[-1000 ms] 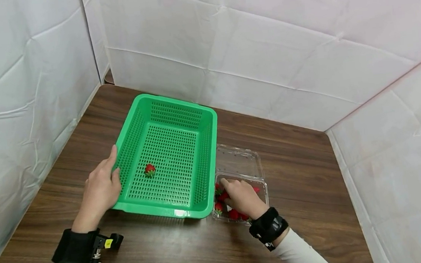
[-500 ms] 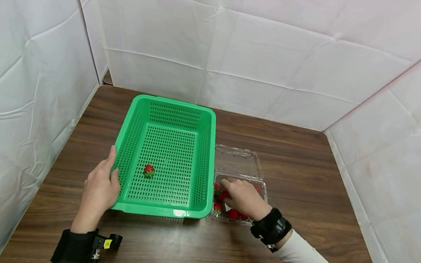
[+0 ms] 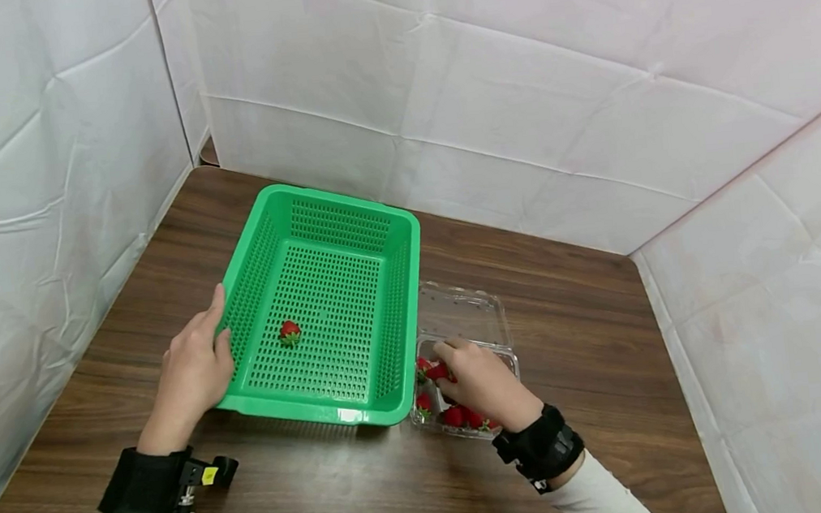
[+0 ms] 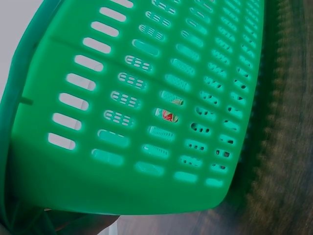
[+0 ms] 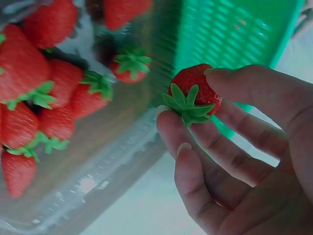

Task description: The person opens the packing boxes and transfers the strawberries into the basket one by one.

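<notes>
Two hands show above a brown wood-grain counter (image 3: 595, 354). Left of centre in the head view, the left hand (image 3: 192, 375) grips the rim of a rectangular green perforated plastic basket (image 3: 333, 296), where one red strawberry (image 3: 289, 331) lies lower left. Right of centre, the right hand (image 3: 486, 384) pinches a red, green-leaved strawberry (image 5: 193, 90) between thumb and fingers, at a clear plastic box (image 5: 88, 185) holding more red strawberries (image 5: 19, 68), just beside the basket.

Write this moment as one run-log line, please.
left hand: touching green basket | right hand: pinching strawberry | basket: another strawberry inside | clear box: open, more strawberries inside
</notes>
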`<state>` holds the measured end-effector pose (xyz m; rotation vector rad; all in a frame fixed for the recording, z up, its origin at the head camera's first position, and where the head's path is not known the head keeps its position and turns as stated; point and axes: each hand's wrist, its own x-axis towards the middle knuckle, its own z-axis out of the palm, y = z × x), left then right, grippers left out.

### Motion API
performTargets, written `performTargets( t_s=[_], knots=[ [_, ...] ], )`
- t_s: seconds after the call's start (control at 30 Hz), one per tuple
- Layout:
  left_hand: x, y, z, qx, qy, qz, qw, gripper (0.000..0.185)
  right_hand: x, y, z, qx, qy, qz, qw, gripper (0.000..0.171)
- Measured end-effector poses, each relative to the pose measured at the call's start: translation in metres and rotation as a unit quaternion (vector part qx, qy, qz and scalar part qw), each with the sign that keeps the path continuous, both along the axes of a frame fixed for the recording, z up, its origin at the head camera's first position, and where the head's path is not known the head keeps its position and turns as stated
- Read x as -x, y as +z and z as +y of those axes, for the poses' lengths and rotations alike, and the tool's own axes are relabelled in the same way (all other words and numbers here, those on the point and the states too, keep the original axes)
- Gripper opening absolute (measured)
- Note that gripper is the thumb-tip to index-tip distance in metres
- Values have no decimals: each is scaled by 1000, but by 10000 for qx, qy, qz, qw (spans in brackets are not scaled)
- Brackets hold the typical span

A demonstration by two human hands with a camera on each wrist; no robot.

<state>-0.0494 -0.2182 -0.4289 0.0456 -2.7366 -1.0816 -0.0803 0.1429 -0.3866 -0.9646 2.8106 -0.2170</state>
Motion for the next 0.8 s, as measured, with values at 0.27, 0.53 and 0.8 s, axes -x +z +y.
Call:
performTargets(
  t_s=[0.27, 0.53, 0.8],
  knots=[
    [0, 0, 1, 70, -4, 53, 10000, 63, 2, 27, -8, 123, 6, -67, 9999, 17],
    [1, 0, 0, 85, 2, -1, 10000, 63, 9, 46, -20, 483, 158, 88, 9987, 17],
    [0, 0, 0, 73, -7, -83, 9999, 62, 15, 56, -46, 570, 302, -231, 9977, 13]
  ],
)
